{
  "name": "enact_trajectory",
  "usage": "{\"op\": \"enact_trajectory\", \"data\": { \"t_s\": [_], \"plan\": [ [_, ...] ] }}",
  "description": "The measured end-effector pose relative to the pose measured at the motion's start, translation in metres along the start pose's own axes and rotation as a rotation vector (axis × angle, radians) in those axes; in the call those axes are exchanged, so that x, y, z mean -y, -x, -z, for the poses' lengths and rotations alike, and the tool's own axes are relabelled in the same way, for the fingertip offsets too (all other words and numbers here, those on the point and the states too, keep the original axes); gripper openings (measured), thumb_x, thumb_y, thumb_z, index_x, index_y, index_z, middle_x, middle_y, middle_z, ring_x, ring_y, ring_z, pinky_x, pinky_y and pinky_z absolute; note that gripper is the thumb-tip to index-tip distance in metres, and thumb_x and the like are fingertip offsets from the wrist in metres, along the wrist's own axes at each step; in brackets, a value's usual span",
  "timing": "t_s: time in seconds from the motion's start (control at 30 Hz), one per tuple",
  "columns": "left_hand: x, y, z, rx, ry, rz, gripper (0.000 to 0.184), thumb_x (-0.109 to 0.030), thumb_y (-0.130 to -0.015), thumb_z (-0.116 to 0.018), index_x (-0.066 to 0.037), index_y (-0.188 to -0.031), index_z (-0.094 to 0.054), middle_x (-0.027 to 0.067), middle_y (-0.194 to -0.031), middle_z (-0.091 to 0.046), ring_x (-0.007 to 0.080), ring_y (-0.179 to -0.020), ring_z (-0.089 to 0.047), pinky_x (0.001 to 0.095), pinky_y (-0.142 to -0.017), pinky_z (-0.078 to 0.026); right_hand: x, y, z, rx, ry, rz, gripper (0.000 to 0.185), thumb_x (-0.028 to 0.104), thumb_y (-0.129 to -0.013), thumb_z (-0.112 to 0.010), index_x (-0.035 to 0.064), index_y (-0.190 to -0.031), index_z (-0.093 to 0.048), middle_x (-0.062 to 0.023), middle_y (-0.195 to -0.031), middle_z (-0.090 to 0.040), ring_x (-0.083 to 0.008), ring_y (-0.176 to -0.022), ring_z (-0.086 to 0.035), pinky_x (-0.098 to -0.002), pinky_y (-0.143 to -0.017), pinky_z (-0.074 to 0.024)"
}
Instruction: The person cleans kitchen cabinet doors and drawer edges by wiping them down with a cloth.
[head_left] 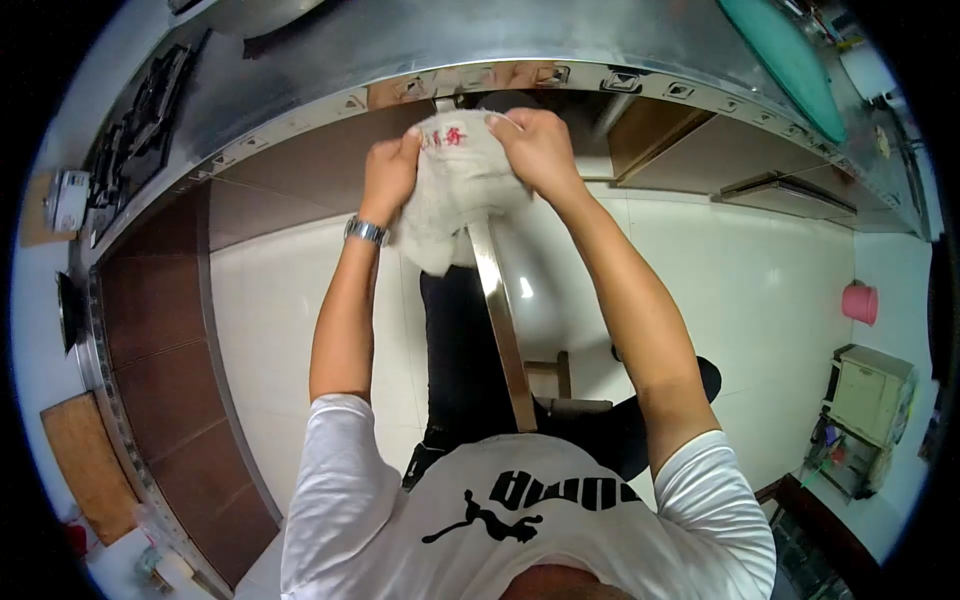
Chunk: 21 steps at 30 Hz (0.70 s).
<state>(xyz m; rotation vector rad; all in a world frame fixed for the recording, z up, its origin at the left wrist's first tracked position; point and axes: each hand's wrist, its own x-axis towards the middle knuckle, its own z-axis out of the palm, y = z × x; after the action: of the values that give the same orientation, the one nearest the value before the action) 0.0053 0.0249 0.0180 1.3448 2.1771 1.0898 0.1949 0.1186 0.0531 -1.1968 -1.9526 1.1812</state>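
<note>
Cloth (468, 180) hangs beside the front edge of the table (600, 35), its upper corners pinched in your left hand (390, 178) and right hand (541, 152), a spaced grip that likely holds it spread while lower folds overlap the metal bar (502, 325).

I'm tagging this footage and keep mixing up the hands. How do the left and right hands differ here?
The left hand has a metal-banded watch at its wrist; the right hand has a bare wrist.
The left hand grips the left edge of the pale cloth, while the right hand grips its upper right edge.
Both pinch the cloth with thumbs pointing inward.
</note>
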Motion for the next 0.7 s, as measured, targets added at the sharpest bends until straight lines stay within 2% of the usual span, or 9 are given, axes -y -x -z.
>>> {"op": "enact_trajectory", "data": {
  "t_s": [0.07,0.2,0.27,0.33,0.37,0.43,0.47,0.5,0.7],
  "plan": [
    [0.006,-0.023,-0.009,-0.106,-0.046,0.061,0.052,-0.038,-0.087,-0.050,0.009,-0.065,-0.055,0.0263,-0.056,-0.047,0.0271,-0.046,-0.049,0.0399,-0.053,-0.039,-0.010,-0.021,-0.017,-0.110,-0.023,0.050,0.036,0.034,-0.076,-0.060,-0.0014,-0.072,-0.065,-0.0231,-0.074,-0.062,-0.0387,-0.071,-0.061,-0.0413,-0.068,-0.0472],
    [-0.002,-0.039,-0.019,-0.126,0.217,0.109,0.044,-0.032,-0.086,-0.050,0.009,-0.075,-0.057,0.0252,-0.062,-0.052,0.0275,-0.053,-0.053,0.0393,-0.057,-0.042,-0.043,-0.040,-0.030,-0.142,0.131,-0.053,0.032,0.032,-0.074,-0.061,0.0012,-0.079,-0.069,-0.0247,-0.079,-0.063,-0.0396,-0.078,-0.062,-0.0411,-0.074,-0.0479],
    [-0.011,-0.037,-0.016,-0.129,0.225,0.112,0.043,-0.031,-0.087,-0.050,0.009,-0.075,-0.057,0.0249,-0.062,-0.052,0.0275,-0.056,-0.053,0.0394,-0.058,-0.042,-0.060,-0.037,-0.034,-0.120,-0.045,-0.101,0.029,0.028,-0.073,-0.061,0.0026,-0.084,-0.070,-0.0239,-0.083,-0.064,-0.0376,-0.079,-0.063,-0.0398,-0.074,-0.0485],
    [-0.010,-0.036,-0.018,-0.172,0.271,-0.184,0.044,-0.031,-0.088,-0.050,0.008,-0.071,-0.055,0.0236,-0.058,-0.050,0.0260,-0.051,-0.049,0.0394,-0.055,-0.041,-0.056,-0.033,-0.037,-0.051,-0.126,-0.154,0.028,0.026,-0.074,-0.061,0.0037,-0.087,-0.070,-0.0227,-0.088,-0.065,-0.0356,-0.080,-0.064,-0.0377,-0.074,-0.0486],
    [-0.009,-0.033,-0.015,-0.080,0.195,0.001,0.048,-0.033,-0.090,-0.049,0.009,-0.065,-0.052,0.0225,-0.053,-0.046,0.0256,-0.045,-0.043,0.0404,-0.050,-0.038,-0.053,-0.034,-0.038,-0.036,-0.137,-0.177,0.028,0.028,-0.074,-0.062,0.0035,-0.086,-0.070,-0.0229,-0.087,-0.065,-0.0353,-0.079,-0.064,-0.0372,-0.074,-0.0483],
    [0.015,-0.027,-0.028,-0.099,0.135,-0.075,0.050,-0.034,-0.090,-0.048,0.009,-0.064,-0.052,0.0227,-0.052,-0.044,0.0250,-0.044,-0.040,0.0408,-0.049,-0.037,-0.026,-0.034,-0.032,-0.028,-0.146,-0.196,0.029,0.030,-0.075,-0.063,0.0033,-0.085,-0.070,-0.0231,-0.086,-0.064,-0.0351,-0.079,-0.064,-0.0367,-0.074,-0.0481],
    [0.030,-0.024,-0.035,-0.126,0.071,-0.145,0.051,-0.034,-0.091,-0.048,0.009,-0.063,-0.051,0.0228,-0.051,-0.042,0.0244,-0.042,-0.038,0.0413,-0.047,-0.035,-0.007,-0.031,-0.027,-0.066,-0.142,-0.090,0.029,0.030,-0.076,-0.063,0.0028,-0.083,-0.069,-0.0231,-0.083,-0.064,-0.0355,-0.078,-0.064,-0.0375,-0.072,-0.0479],
    [0.031,-0.011,-0.036,-0.064,0.038,-0.021,0.052,-0.034,-0.092,-0.047,0.009,-0.063,-0.051,0.0253,-0.052,-0.042,0.0275,-0.042,-0.041,0.0424,-0.048,-0.035,0.004,-0.031,-0.023,-0.110,-0.138,0.018,0.029,0.031,-0.076,-0.063,0.0023,-0.081,-0.069,-0.0232,-0.080,-0.063,-0.0360,-0.077,-0.063,-0.0383,-0.071,-0.0476],
    [-0.001,-0.013,-0.013,-0.110,-0.004,-0.105,0.050,-0.033,-0.092,-0.047,0.007,-0.063,-0.053,0.0254,-0.055,-0.044,0.0314,-0.045,-0.048,0.0424,-0.049,-0.036,-0.035,-0.010,-0.027,-0.017,0.011,0.066,0.032,0.031,-0.081,-0.058,0.0004,-0.077,-0.066,-0.0224,-0.076,-0.061,-0.0366,-0.070,-0.061,-0.0407,-0.065,-0.0454]
  ]
}}
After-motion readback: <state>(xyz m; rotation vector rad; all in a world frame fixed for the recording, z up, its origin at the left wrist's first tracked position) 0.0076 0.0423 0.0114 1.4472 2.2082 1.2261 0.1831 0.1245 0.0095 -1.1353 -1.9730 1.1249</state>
